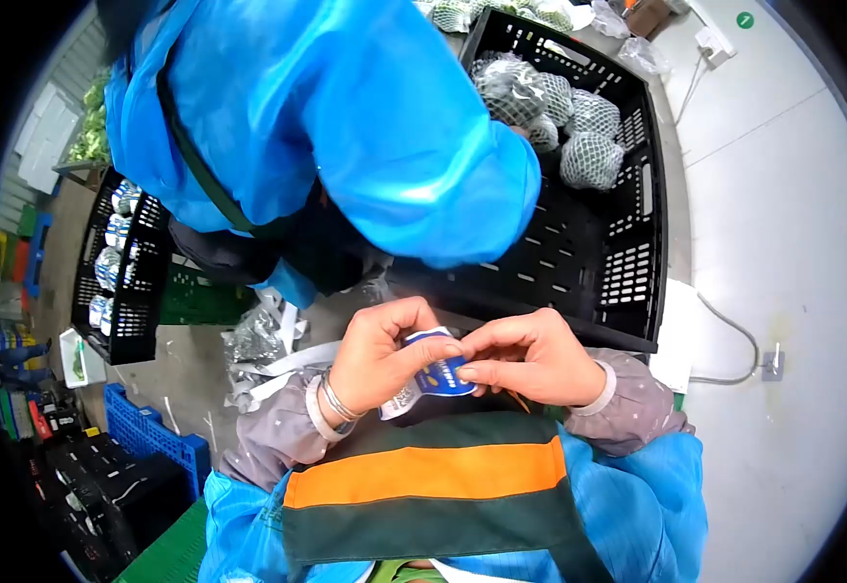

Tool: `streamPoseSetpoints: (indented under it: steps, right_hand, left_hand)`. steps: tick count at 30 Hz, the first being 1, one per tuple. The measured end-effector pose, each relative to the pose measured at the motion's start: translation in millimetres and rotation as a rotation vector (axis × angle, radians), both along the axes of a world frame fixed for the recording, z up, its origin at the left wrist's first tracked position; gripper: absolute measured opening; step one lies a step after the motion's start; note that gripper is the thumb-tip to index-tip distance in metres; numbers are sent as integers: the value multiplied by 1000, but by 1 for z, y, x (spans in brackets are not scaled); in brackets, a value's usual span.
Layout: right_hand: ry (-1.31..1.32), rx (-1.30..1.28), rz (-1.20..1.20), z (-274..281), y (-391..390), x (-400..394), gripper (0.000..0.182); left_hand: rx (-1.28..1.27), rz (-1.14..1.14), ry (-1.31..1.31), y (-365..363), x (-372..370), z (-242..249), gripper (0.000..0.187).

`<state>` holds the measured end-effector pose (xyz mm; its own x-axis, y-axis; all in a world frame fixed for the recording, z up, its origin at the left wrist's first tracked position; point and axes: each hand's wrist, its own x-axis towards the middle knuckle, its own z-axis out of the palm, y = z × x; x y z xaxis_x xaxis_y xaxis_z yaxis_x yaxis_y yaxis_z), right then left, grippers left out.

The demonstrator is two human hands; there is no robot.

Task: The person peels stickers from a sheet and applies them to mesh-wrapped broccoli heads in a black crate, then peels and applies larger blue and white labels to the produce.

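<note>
A blue-and-white printed label point(445, 378) is stretched between my two hands in front of my chest. My left hand point(377, 358) pinches its left side between thumb and fingers, and a silver bracelet circles that wrist. At the label's right edge, my right hand point(537, 361) is closed in a pinch on it. Just beyond my hands stands a large black plastic crate point(627, 262). Inside its far end lie several round, net-wrapped items point(592, 160); what is under the netting is hard to make out.
A co-worker in a blue jacket point(346, 117) leans over the crate, their hand mostly hidden. At left, another black crate point(137, 325) holds netted items with blue-and-white labels. Crumpled clear plastic point(256, 340) lies on the floor. A white wall point(783, 214) runs along the right.
</note>
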<state>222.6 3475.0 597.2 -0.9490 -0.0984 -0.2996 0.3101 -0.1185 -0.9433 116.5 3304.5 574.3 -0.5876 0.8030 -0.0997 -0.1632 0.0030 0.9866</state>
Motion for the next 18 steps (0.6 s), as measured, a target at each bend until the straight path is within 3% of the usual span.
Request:
streamPoseSetpoints:
  steps: [3, 6, 7, 8, 10, 13, 15, 18]
  right_hand:
    - [-57, 123, -6, 7, -8, -5, 15]
    - [42, 85, 66, 3, -8, -7, 24]
    - [91, 118, 92, 1, -6, -9, 27]
    - [11, -10, 78, 0, -2, -11, 29]
    - [12, 15, 49, 9, 16, -14, 32]
    - [60, 10, 1, 4, 35, -11, 33]
    - [102, 37, 18, -3, 40, -9, 33]
    - [89, 11, -2, -7, 45, -9, 33]
  left_hand:
    - [-39, 97, 138, -3, 7, -12, 38]
    - [-54, 222, 23, 0, 12, -4, 28]
    - [-39, 150, -19, -3, 9, -2, 24]
    - [22, 114, 38, -2, 8, 1, 31]
    - [163, 65, 123, -2, 6, 0, 50]
    - [181, 42, 95, 3, 7, -9, 45]
    - [155, -62, 311, 7, 4, -19, 45]
    - [156, 172, 176, 16, 16, -12, 48]
